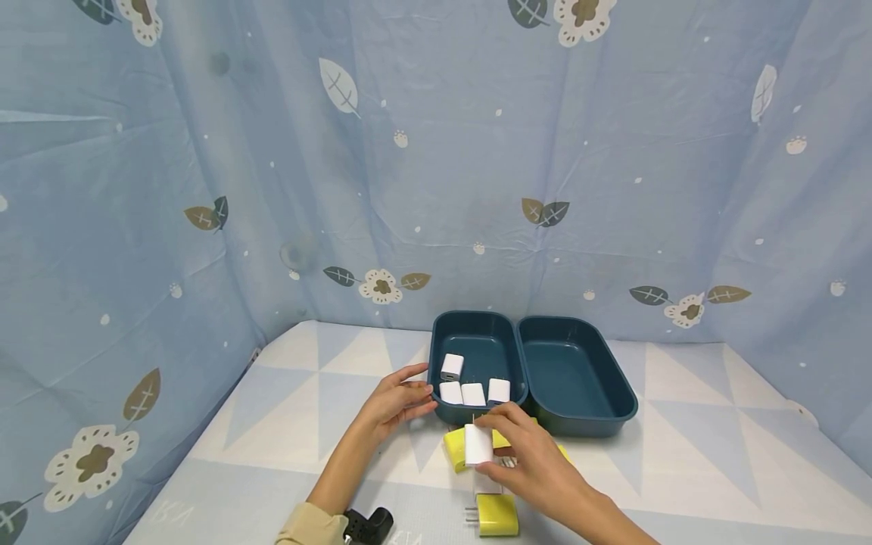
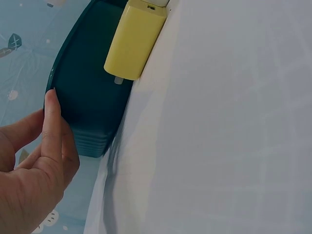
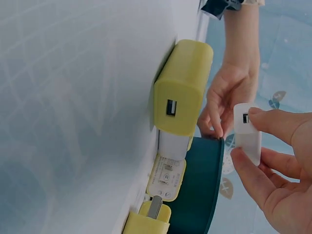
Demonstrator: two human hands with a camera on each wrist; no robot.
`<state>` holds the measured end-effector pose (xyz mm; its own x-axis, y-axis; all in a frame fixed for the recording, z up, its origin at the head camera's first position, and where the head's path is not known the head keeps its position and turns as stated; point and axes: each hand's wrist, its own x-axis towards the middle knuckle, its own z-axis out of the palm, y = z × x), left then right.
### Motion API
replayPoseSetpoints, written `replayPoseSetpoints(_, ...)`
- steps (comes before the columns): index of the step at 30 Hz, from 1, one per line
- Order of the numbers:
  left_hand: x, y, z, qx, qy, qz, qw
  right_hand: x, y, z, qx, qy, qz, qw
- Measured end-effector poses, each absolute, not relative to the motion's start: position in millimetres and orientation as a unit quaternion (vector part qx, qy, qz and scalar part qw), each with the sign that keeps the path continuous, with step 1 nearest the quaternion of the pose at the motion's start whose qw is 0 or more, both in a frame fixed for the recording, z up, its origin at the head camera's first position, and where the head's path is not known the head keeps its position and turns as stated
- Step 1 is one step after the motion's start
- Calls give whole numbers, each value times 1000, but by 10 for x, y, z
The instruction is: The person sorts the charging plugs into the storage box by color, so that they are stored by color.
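Note:
My right hand (image 1: 534, 454) pinches a white USB charger (image 1: 479, 445) between thumb and fingers, held above the table in front of the bins. In the right wrist view, that charger (image 3: 247, 130) shows its USB port. My left hand (image 1: 393, 403) is at the left wall of the left blue bin (image 1: 480, 322), fingertips at its rim with the fingers nearly straight. Several white chargers (image 1: 452, 367) lie inside this bin. Yellow chargers (image 1: 497, 515) lie on the table in front of it, around another white one (image 3: 172, 145) partly hidden behind my right hand in the head view.
A second blue bin (image 1: 579, 424) stands right against the first, on its right side. Both are near the back of the patterned tabletop (image 1: 286, 424), before a blue curtain (image 1: 436, 189). A black strap device (image 1: 368, 526) is at the left wrist.

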<state>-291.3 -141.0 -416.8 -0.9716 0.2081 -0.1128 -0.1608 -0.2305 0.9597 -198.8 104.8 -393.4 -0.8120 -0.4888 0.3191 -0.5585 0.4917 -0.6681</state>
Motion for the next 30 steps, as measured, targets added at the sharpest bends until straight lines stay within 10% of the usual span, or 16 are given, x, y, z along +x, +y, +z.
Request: replayPoseSetpoints(30,-2916,-1418,-4172,22,607,785,123,-2165,1203,-3910,312,-864,374,129)
